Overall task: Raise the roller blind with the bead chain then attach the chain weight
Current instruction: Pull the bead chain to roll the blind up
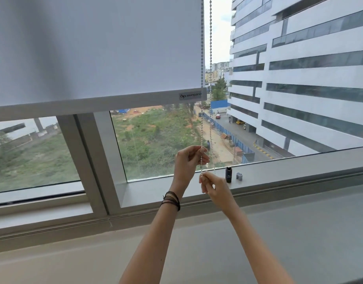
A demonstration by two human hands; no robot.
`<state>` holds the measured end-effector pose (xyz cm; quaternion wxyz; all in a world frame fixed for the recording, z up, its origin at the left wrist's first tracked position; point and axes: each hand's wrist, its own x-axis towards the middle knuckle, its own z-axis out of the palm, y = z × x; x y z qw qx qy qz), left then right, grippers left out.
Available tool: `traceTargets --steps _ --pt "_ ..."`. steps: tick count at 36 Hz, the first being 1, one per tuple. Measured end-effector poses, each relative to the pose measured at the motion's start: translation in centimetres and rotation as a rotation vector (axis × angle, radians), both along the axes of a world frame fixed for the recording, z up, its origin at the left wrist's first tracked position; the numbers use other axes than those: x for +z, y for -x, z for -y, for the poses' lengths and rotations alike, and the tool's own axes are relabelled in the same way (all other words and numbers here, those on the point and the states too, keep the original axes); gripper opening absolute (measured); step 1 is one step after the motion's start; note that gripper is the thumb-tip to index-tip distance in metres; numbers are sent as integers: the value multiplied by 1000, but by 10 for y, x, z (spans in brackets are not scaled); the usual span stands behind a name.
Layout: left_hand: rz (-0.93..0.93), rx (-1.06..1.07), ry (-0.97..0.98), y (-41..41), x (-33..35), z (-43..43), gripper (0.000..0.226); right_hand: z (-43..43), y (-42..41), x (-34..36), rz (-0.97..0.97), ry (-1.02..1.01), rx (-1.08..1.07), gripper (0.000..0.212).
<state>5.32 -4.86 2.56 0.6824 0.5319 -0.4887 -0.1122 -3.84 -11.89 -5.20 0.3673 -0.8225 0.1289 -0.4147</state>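
Observation:
A white roller blind [94, 48] covers the upper left of the window, and its grey bottom bar [115, 102] hangs partway down. A bead chain [201, 58] drops in two strands along the blind's right edge. My left hand [189, 158] pinches the left strand just above the sill. My right hand [212, 184] grips the chain slightly lower, right beneath the left hand. On the sill to the right stand a black cylindrical chain weight [228, 174] and a small grey cap piece [239, 176], both untouched.
A grey window sill [299, 171] runs across the view, with a wide ledge [299, 222] below it. A vertical window mullion [90, 160] stands to the left. Through the glass are a large white building [309, 78] and green ground.

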Motion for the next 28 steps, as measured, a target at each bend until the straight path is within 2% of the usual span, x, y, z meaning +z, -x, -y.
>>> traceTargets --steps 4,6,9,12,15,21,28 --pt "-1 -19 6 -2 5 -1 11 4 5 17 -96 -25 85 22" --pt "-9 -45 -20 -4 8 -2 12 8 8 29 -110 -17 62 32" --pt "11 -99 -94 -6 11 -2 12 14 10 53 18 8 -15 40" --pt "19 -149 -139 -7 17 -3 13 14 9 92 178 -8 -62 36" --pt "62 -142 -190 -9 24 -2 12 10 7 139 318 -86 -11 30" --pt "192 -97 -260 -11 32 -1 13 -3 4 221 377 -146 156 30" --pt "282 -48 -288 -13 38 -1 10 -15 3 284 442 -62 113 27"
